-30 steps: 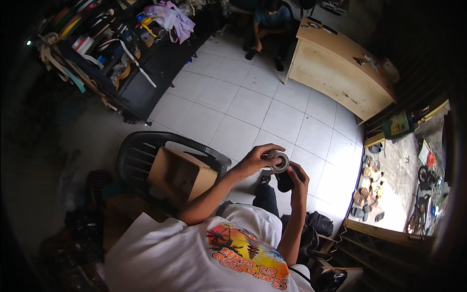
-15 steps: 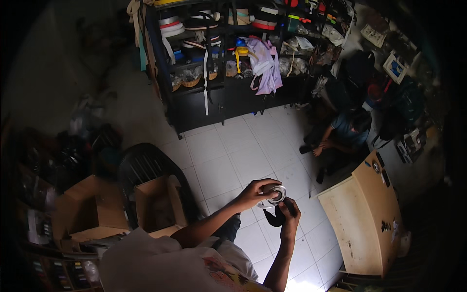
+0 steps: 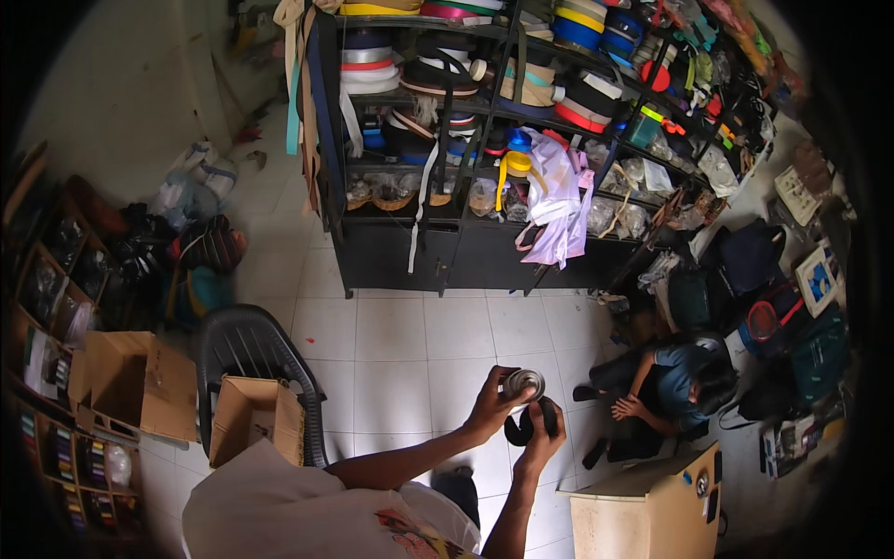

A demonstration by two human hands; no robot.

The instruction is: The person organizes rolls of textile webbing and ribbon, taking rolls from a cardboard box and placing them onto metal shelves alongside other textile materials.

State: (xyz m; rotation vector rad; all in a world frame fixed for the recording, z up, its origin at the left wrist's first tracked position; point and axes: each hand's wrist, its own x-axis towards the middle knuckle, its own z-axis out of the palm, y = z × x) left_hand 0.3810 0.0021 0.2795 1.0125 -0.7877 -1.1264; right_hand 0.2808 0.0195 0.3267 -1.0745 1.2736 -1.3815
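Observation:
In front of my body I hold a small round silver thing (image 3: 523, 384) with rings on its top face, like a coil or a small tin. The fingers of my left hand (image 3: 489, 410) are wrapped round its left side, the thumb against it. Just below, my right hand (image 3: 542, 442) is closed on a black band (image 3: 516, 431) that curves in a loop under the silver thing. Whether the band is joined to the silver thing, I cannot tell. Both hands are up above the tiled floor, close together.
Ahead stands a black shelf rack (image 3: 391, 256) of ribbon and webbing rolls. Left are a black plastic chair (image 3: 244, 335) with a cardboard box (image 3: 244, 410) and another box (image 3: 163, 391). A person (image 3: 684, 382) sits at right, behind a wooden table (image 3: 643, 512).
The view has tilted up and brightened, showing more of the shelf rack. Both hands keep their hold on the silver thing and the black band.

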